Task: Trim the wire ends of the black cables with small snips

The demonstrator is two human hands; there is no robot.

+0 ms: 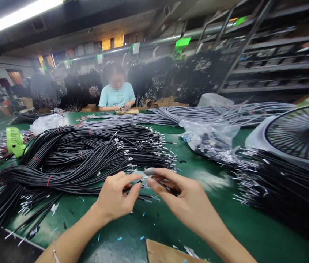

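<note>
Lighting: long white fluorescent ceiling tube (19, 15), upper left, blown out; dim dark ceiling. Glossy green tabletop (253, 226) carries soft glare. Edges stretched, wide-angle distortion; right side and background motion-blurred; fingertips slightly soft.

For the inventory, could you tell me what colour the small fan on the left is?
The fan is bright green, seen in the head view.

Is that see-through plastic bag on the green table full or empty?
Partly full. The clear plastic bag lies slumped on the green table, with small dark and silvery parts showing through.
</note>
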